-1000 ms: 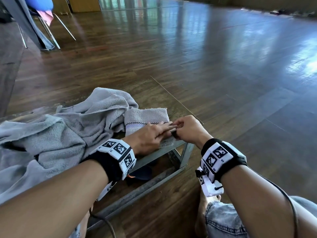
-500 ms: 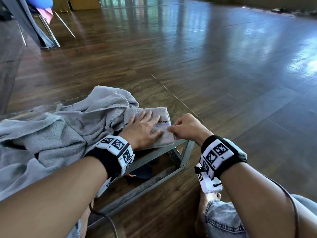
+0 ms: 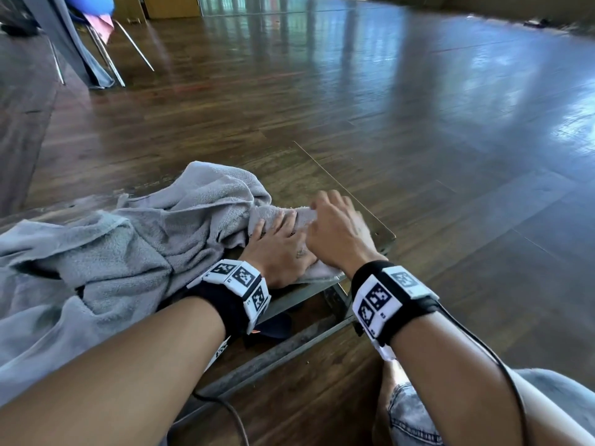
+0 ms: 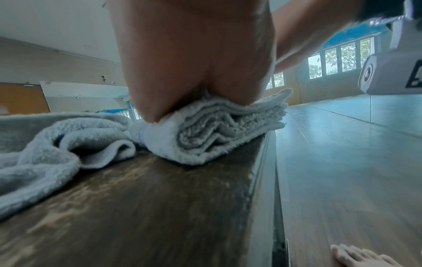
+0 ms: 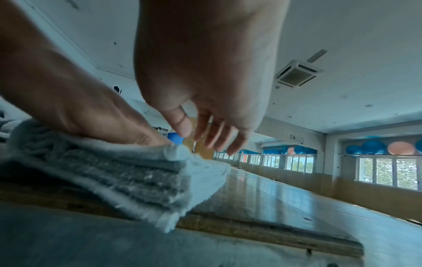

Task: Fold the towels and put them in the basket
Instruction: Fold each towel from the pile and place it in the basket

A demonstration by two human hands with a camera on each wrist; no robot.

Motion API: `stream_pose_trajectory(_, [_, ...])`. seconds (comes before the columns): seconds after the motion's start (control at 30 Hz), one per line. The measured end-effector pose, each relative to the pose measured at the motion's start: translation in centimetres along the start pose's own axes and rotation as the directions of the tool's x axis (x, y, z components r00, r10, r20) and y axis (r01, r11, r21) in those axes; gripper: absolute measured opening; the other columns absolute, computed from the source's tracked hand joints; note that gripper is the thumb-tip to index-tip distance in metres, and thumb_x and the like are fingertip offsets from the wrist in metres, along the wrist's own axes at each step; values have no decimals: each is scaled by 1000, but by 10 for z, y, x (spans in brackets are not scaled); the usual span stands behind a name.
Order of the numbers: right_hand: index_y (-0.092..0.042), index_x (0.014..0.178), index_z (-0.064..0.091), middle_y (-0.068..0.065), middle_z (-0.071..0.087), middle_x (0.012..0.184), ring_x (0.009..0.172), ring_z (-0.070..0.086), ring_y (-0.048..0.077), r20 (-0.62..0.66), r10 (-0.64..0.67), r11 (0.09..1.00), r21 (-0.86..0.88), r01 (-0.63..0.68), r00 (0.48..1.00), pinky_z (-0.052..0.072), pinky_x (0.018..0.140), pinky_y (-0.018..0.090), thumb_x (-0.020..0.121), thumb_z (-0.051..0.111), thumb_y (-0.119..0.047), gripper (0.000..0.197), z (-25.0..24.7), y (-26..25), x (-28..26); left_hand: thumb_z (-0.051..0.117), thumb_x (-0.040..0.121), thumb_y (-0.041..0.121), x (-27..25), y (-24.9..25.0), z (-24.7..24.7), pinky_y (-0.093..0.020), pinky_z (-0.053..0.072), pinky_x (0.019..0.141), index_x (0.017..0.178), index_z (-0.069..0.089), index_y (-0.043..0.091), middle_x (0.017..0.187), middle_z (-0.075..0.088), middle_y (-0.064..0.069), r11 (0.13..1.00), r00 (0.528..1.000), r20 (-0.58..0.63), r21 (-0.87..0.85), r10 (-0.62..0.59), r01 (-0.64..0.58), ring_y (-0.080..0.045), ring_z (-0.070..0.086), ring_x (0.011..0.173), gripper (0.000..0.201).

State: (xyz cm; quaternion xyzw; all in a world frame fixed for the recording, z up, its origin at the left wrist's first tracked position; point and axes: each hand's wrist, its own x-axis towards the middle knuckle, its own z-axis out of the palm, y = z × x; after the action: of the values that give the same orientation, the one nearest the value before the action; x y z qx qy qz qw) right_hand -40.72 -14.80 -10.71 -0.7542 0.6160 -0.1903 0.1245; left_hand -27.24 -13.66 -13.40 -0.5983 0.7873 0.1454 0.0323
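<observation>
A dark, glossy wooden floor [image 3: 418, 123] fills most of the head view, with window light reflected across it. On it stands a low wooden table [image 3: 380, 231] with a grey metal frame, its near corner toward the person. Most of the tabletop lies under a heap of crumpled grey towels [image 3: 122, 252], loose and rumpled, spilling off toward the left.

At the right end of the table, close to its corner and touching the heap, sits the folded towel [image 3: 304, 217]. It is pale grey terry cloth, doubled over several times into a small thick pad. The left wrist view shows its layers stacked with a rounded fold on the near left side [image 4: 200, 133], and the right wrist view shows fuzzy cut edges lined up one over another [image 5: 141, 177]. No basket can be seen in any view.

The left hand [image 3: 280, 249] lies flat on top of the folded towel, fingers straight and slightly spread, pressing the pad down onto the table. The right hand [image 3: 338, 230] hangs just beside it over the towel's right edge, fingers extended and relaxed, apart from one another; in the right wrist view they [image 5: 214, 133] hover above the cloth and hold nothing.

Both wrists wear black bands with white marker blocks [image 3: 240, 280].
</observation>
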Motion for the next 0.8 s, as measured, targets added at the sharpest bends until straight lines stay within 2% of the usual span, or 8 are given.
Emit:
stream_pose_trajectory(0.07, [-15,139,45,3,43,151,142,35,24,90,-119,991,68,113,989,32,114,43,100,42,-23,40,14,-1,2,34,99,49,2,0,-4,-47,-13,122,158,-10,26,165,-20,2,1000,997,73,-19,-16,17,-17,-21,151,76])
stream_pose_trajectory(0.13, [-20,149,40,-2,30,164,154,18,15,189,-79,981,190,42,979,15,125,42,107,31,-34,45,27,4,2,39,98,42,5,-3,-10,-45,-13,122,158,-8,26,165,-20,5,995,993,118,-99,-12,24,-15,-22,151,78])
stream_pose_trajectory(0.23, [-40,156,27,-15,14,169,155,0,2,243,-34,970,241,-26,969,0,127,45,106,20,-51,51,40,15,-1,34,101,27,6,-10,-12,-41,-14,121,160,9,19,166,-17,-2,982,997,73,-188,11,3,-15,-19,152,64])
stream_pose_trajectory(0.33, [-37,161,16,-18,4,170,154,-8,-1,218,-35,987,158,0,975,-6,127,42,106,16,-54,57,48,22,-4,29,102,30,4,-9,-1,-40,-16,120,159,0,13,164,-22,-7,991,999,28,-134,-20,24,-18,-25,150,66])
stream_pose_trajectory(0.43, [-31,162,12,-18,-2,170,153,-12,-1,215,8,993,111,-32,977,-9,126,42,107,14,-51,60,49,20,-4,25,101,40,5,-9,4,-48,-19,120,157,-11,13,164,-24,-3,984,990,-1,-109,-142,141,-17,-28,149,72])
stream_pose_trajectory(0.57, [-30,163,8,-17,-7,169,153,-15,0,232,19,996,77,-38,972,-10,126,43,106,12,-53,61,46,18,-5,17,102,52,5,-14,3,-57,-18,116,158,-11,25,162,-29,7,982,986,29,-87,-166,168,-12,-27,149,68])
stream_pose_trajectory(0.7, [-29,163,4,-17,-9,169,153,-17,1,243,34,998,40,-45,969,-10,126,44,103,8,-60,67,46,17,-6,14,98,65,3,-23,-2,-58,-16,117,156,-12,41,158,-36,12,978,981,94,-108,-167,177,-9,-28,148,68])
stream_pose_trajectory(0.8, [-26,163,0,-16,-10,169,153,-16,1,244,51,998,22,-58,968,-11,126,46,103,8,-61,70,46,15,-6,11,96,69,2,-27,-3,-57,-15,118,154,-14,44,157,-37,12,978,980,102,-104,-168,178,-8,-28,148,67])
